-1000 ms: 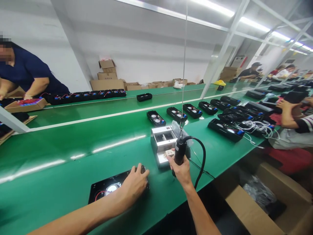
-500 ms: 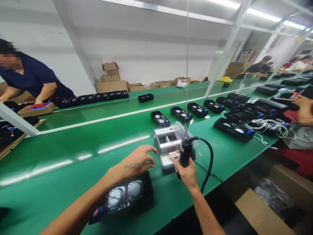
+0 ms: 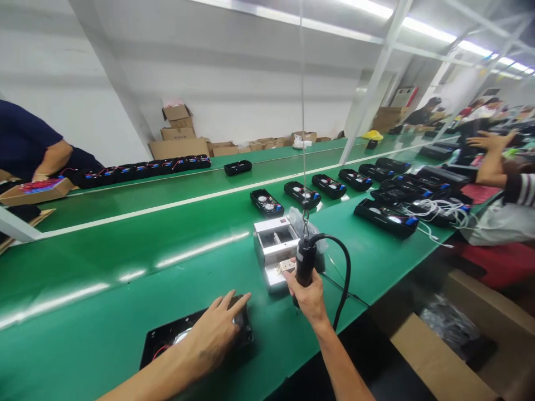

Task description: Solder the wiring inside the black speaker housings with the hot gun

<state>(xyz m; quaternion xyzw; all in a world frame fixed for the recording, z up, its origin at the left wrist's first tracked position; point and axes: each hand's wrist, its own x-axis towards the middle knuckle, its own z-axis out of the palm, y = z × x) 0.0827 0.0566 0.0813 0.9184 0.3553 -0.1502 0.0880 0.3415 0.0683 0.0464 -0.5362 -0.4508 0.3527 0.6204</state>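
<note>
- My right grip [image 3: 308, 295] is wrapped tight around a black hand tool [image 3: 306, 259], just right of the middle of the frame. The tool stands nearly straight, with its thin tip pointing down.
- My left grip [image 3: 219, 328] has its fingers spread and is not closed on anything. It is over the right part of a black case [image 3: 161, 337], low in the frame and left of the middle. I can't tell if my fingers touch it.
- The case lies on the green worktop [image 3: 200, 278]. My left grip and arm hide most of its inside.
- I think this step is setting the case straight, with the tool kept ready. The tip is well apart from the case.
- To me, the next move calls for a case that lies steady, and the tip lined up right over its spot.
- The tool hangs on a thin wire [image 3: 303, 100], and a black cable [image 3: 346, 262] loops from its top.
- A silver box [image 3: 267, 262] sits just behind the tool.
- Farther back, more open black cases [image 3: 330, 186] stand in a row toward the right.
- In the upper left, a person in dark blue [image 3: 25, 133] leans in.
</note>
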